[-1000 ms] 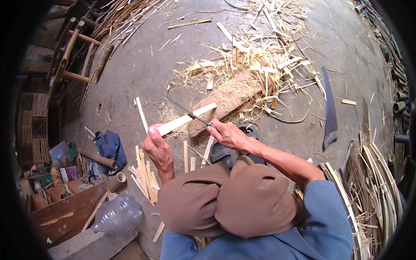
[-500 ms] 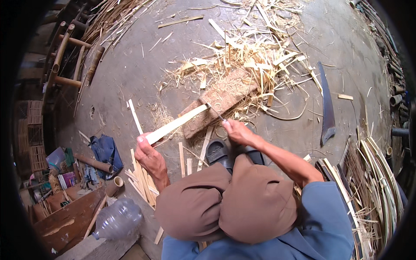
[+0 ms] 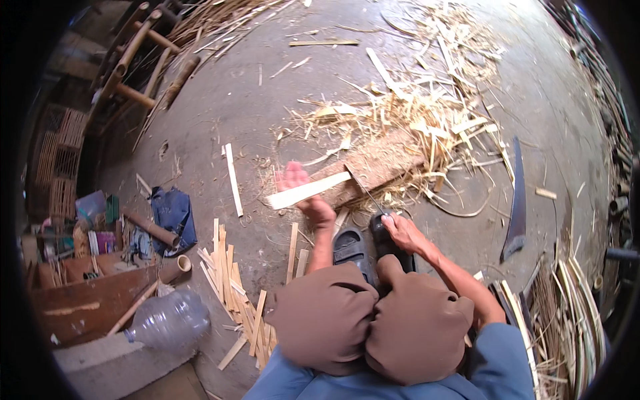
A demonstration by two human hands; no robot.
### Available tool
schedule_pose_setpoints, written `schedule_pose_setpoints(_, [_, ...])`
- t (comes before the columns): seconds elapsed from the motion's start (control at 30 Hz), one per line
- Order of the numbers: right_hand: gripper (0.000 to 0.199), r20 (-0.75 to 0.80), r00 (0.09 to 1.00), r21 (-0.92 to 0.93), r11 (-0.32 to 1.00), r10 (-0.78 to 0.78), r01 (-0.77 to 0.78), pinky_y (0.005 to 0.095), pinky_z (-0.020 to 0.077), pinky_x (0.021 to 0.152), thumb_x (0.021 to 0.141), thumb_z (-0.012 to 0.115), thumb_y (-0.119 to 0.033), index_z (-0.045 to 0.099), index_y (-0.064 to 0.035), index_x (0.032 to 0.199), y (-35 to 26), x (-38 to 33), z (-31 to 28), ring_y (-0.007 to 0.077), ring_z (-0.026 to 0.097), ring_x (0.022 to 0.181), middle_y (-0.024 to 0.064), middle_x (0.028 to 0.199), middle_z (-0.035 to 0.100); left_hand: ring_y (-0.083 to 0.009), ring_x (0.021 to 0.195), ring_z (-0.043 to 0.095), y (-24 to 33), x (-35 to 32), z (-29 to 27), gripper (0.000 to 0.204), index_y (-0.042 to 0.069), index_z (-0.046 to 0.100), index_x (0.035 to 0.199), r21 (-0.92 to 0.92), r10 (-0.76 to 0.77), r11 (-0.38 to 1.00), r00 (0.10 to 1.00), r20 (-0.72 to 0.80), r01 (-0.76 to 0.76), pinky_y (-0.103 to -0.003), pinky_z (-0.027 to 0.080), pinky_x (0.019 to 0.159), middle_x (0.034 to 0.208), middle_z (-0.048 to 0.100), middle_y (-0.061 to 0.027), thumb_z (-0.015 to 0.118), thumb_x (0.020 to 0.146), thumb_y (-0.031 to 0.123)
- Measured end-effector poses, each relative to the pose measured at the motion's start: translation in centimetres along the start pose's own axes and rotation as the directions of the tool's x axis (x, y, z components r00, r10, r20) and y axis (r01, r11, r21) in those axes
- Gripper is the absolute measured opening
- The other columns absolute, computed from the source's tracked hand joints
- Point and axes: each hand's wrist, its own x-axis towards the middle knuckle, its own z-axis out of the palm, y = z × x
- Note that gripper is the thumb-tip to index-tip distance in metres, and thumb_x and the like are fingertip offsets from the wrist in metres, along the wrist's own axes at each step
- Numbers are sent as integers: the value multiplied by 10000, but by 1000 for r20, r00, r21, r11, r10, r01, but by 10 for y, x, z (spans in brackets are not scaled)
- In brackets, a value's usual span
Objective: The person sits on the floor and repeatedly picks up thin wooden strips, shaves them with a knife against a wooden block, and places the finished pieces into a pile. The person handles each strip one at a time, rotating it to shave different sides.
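Observation:
A pale bamboo strip (image 3: pixel 320 186) slants above the floor, its far end meeting the thin blade of a knife (image 3: pixel 363 188). My right hand (image 3: pixel 405 232) is closed round the knife's handle, which the fingers mostly hide. Behind the strip, my left hand (image 3: pixel 313 208) is open, with fingers stretched upward and slightly blurred. The strip crosses in front of its palm; whether they touch I cannot tell. Beneath the blade lies a thick, shavings-dusted wooden block (image 3: pixel 387 160) on the floor, just beyond my dark sandals (image 3: pixel 351 248).
Bamboo shavings (image 3: pixel 427 110) heap around the block's far end. A handsaw (image 3: pixel 515 207) lies to the right, near bundled strips (image 3: pixel 577 313). Cut strips (image 3: pixel 237 287) are scattered at my left, beside a clear plastic bottle (image 3: pixel 170 319), a blue cloth (image 3: pixel 175 217) and a wooden box (image 3: pixel 93 300).
My left hand has moved away from the strip's near end toward the block and its fingers have opened. The right hand still grips the knife. The whole view has shifted.

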Motion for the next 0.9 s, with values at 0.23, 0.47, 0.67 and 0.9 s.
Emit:
schedule_pose_setpoints(0.23, [452,-109,993,-45,998,-42,38,568,448,844,1039,415,-394,499,46,1097,-11,5,46,558,563,1030,375,1012,619,-344,882,630,-48,-37,26,433,41,595,1110,535,-46,783,828,559,-318,-423,469,839,932,652,-186,389,1065,419])
schedule_pose_setpoints(0.47, [261,-393,905,148,961,-160,235,367,463,616,960,592,-305,586,-50,1017,-3,-23,23,183,575,670,118,719,606,-274,657,587,-27,11,-44,361,90,499,1269,728,-275,684,908,315,-45,-431,490,593,850,592,-158,369,1070,362])
schedule_pose_setpoints(0.67, [222,-320,826,-404,856,-463,323,449,485,608,924,572,-181,554,-109,1133,-26,-9,-50,344,645,679,159,728,638,-17,484,384,97,17,-45,373,165,386,1403,332,-786,576,394,476,747,-177,363,393,735,477,11,442,1058,297])
schedule_pose_setpoints(0.9, [168,-41,806,-739,561,-590,373,399,437,383,923,559,-174,675,-133,1037,-106,0,-48,196,574,456,98,612,634,-52,575,459,147,-22,-67,228,55,542,1135,428,-749,647,420,512,631,-241,371,479,745,499,42,495,1043,258])
